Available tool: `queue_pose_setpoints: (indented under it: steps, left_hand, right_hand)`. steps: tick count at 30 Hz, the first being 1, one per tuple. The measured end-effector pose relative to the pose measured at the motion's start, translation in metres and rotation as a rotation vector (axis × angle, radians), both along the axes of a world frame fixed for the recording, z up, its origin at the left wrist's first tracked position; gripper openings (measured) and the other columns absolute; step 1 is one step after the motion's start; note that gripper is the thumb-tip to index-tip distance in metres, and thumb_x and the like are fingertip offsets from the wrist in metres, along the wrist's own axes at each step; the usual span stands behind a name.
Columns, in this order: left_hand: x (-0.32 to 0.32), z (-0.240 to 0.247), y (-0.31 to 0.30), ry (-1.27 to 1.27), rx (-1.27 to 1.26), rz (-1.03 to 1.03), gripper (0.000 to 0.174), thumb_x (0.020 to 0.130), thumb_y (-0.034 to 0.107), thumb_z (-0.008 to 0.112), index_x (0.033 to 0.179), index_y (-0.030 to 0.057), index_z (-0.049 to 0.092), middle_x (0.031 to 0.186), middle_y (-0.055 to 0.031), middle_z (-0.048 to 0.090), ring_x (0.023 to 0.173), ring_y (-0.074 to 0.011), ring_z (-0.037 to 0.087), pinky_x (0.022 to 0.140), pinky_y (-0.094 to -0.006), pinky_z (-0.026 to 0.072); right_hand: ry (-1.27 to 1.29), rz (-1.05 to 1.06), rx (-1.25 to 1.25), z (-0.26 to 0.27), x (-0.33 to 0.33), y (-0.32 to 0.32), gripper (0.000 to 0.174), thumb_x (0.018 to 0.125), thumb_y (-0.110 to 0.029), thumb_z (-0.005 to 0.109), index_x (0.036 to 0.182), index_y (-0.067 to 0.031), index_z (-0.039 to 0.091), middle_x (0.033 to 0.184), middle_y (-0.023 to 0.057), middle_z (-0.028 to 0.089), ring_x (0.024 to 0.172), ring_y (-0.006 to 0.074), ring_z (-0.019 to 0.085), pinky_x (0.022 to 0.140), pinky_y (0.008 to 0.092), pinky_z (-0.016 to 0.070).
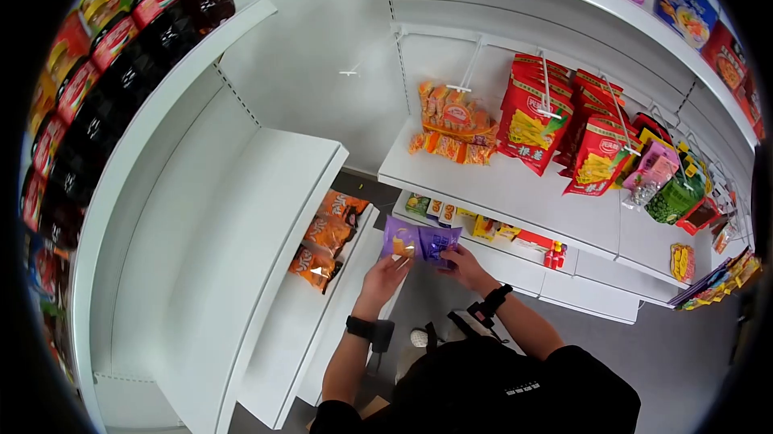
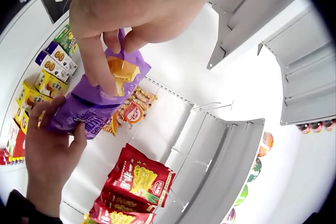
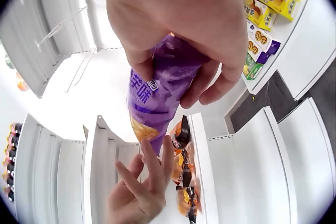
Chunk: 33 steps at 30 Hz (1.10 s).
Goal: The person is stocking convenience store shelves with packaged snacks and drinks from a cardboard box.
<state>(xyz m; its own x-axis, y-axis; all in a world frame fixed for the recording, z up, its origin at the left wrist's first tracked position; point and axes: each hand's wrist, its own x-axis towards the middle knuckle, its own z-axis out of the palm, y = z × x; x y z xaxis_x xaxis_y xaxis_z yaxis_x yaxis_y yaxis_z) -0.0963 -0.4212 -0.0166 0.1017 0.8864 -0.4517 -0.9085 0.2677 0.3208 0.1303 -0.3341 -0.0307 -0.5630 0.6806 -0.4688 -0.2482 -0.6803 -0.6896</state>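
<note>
A purple snack bag point(image 1: 421, 242) with a picture of golden food on it is held between both hands in front of the body. My left hand point(image 1: 386, 279) pinches one end; in the left wrist view one finger of that hand point(image 2: 131, 8) lies along the bag's printed face. At the other end my right hand point(image 1: 465, 266) grips the bag, and in the right wrist view its thumb and fingers point(image 3: 202, 85) curl round the purple wrapper point(image 3: 160, 90). Orange snack bags point(image 1: 324, 237) lie on a low shelf left of the hands.
White shelves point(image 1: 217, 217) stand at the left, with dark bottles point(image 1: 129, 72) above. On the right shelf, red bags point(image 1: 531, 116) hang from hooks beside orange packs point(image 1: 455, 120). Small yellow boxes point(image 1: 485, 227) sit on the lower shelf behind the hands.
</note>
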Motion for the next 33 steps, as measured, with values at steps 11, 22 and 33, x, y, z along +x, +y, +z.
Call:
queue_pose_setpoints:
  steps: [11,22,33]
  left_hand:
    - [-0.033,0.028,0.009,0.269,-0.174,-0.008,0.023,0.092,0.029,0.051,0.085,0.0084,0.059,0.124,-0.0162,0.053,0.115,-0.0293,0.051,0.092,-0.0343,0.0436]
    - [-0.040,0.010,0.010,0.256,-0.223,0.101,0.019,0.090,0.027,0.055,0.092,0.0092,0.059,0.121,-0.0162,0.055,0.116,-0.0346,0.049,0.091,-0.0389,0.0445]
    - [-0.035,0.013,0.012,0.264,-0.272,0.151,0.018,0.090,0.026,0.056,0.091,0.0084,0.059,0.119,-0.0158,0.056,0.114,-0.0339,0.050,0.090,-0.0384,0.0456]
  right_hand:
    - [0.100,-0.175,-0.239,-0.050,-0.073,0.151,0.021,0.080,-0.015,0.063,0.099,-0.0122,0.053,0.098,0.0043,0.059,0.089,0.0222,0.061,0.073,0.0353,0.0498]
    - [0.017,-0.275,-0.235,-0.053,-0.109,0.254,0.029,0.077,-0.015,0.064,0.103,-0.0058,0.053,0.096,0.0100,0.057,0.084,0.0262,0.061,0.064,0.0327,0.0532]
    - [-0.002,-0.189,-0.261,-0.058,-0.106,0.292,0.035,0.076,-0.019,0.066,0.106,-0.0070,0.052,0.101,0.0105,0.056,0.091,0.0274,0.060,0.069,0.0330,0.0497]
